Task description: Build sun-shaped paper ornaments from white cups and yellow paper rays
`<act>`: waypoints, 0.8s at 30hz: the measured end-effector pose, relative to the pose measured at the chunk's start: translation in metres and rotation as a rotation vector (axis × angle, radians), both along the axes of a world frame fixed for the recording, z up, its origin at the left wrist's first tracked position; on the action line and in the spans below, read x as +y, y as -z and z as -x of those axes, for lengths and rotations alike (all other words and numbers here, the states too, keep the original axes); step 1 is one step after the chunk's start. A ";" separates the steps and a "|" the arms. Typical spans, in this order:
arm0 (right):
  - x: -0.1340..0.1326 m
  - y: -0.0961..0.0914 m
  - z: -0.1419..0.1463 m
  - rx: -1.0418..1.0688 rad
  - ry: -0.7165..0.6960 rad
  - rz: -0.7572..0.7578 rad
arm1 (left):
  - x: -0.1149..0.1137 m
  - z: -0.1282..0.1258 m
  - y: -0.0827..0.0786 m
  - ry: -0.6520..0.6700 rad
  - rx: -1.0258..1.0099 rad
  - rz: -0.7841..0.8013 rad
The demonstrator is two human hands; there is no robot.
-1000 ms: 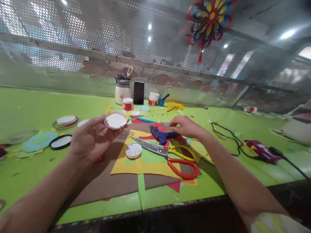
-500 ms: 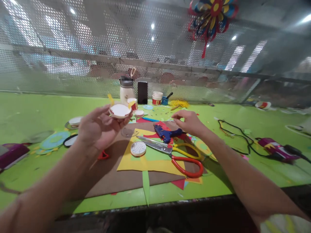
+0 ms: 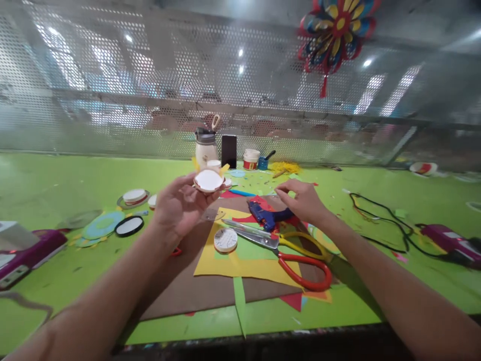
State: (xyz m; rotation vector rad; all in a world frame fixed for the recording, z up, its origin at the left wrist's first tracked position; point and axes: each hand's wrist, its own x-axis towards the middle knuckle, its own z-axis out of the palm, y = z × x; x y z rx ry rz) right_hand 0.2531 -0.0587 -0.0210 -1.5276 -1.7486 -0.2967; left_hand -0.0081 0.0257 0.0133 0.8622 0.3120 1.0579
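My left hand (image 3: 180,206) is raised above the green table (image 3: 56,185), its fingertips closed on a small round white disc (image 3: 208,180) with yellow paper bits on its edge. My right hand (image 3: 302,200) hovers palm down over the blue glue gun (image 3: 268,215); its fingers are curled and pinched together, and I cannot make out anything in them. Below lie large scissors (image 3: 296,255) with red and yellow handles on yellow and green paper (image 3: 240,255). Between the hands, a second white disc (image 3: 225,239) rests on the paper.
A brown board (image 3: 195,291) lies under the papers. At the back stand a cream jar (image 3: 205,145), a dark phone (image 3: 228,150) and small pots (image 3: 251,159). Paper circles (image 3: 130,225) lie left, purple devices (image 3: 451,240) with black cable right. A paper flower (image 3: 336,30) hangs above.
The view has shifted left, so everything sits further right in the picture. My left hand still holds the disc up. My right hand stays over the glue gun, fingers curling in slightly.
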 end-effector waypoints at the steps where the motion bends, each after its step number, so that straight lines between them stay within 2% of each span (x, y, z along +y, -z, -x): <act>1: 0.000 0.000 -0.001 -0.005 0.002 0.004 | -0.002 0.000 0.004 0.012 0.016 0.013; 7: 0.000 -0.002 -0.002 -0.031 0.005 0.034 | -0.011 0.000 0.009 0.052 0.076 0.039; 15: -0.002 -0.002 0.004 -0.036 0.000 0.061 | -0.011 -0.001 0.011 0.133 0.085 0.003; 24: -0.004 -0.002 0.011 -0.029 -0.037 0.037 | -0.007 0.003 0.008 0.076 0.118 -0.001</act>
